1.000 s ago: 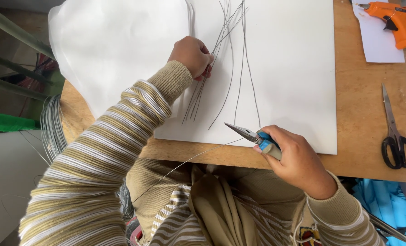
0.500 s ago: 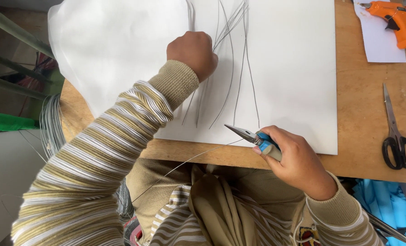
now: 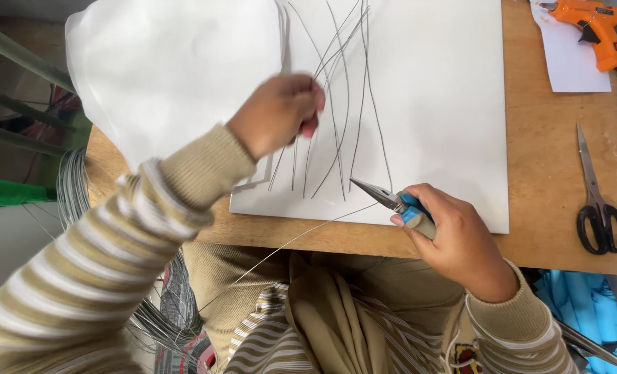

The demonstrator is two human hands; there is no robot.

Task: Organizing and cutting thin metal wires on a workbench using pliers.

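wire pieces on the white sheet, pliers in hand

a spread of thin grey cut wire pieces (image 3: 336,104) lies fanned across the large white paper sheet (image 3: 447,125), crossing one another near the top. the left hand (image 3: 277,111) is raised over their lower ends, fingers curled together, pinching at the strands; it's blurred, so i cannot tell if it truly grips one. the right hand (image 3: 457,239) is wrapped firmly round the blue-and-grey handles of the long-nose pliers (image 3: 388,199), the pointed steel tip resting on the sheet's near edge. a long single grey wire (image 3: 287,244) runs from the plier tip down over the table edge toward the lap. all this sits on a light wooden tabletop (image 3: 550,173). well to the right, black-handled scissors (image 3: 599,201) lie flat; at the far right corner, an orange glue gun (image 3: 592,28) rests on a small white paper. a coil of grey wire (image 3: 73,183) hangs at left.
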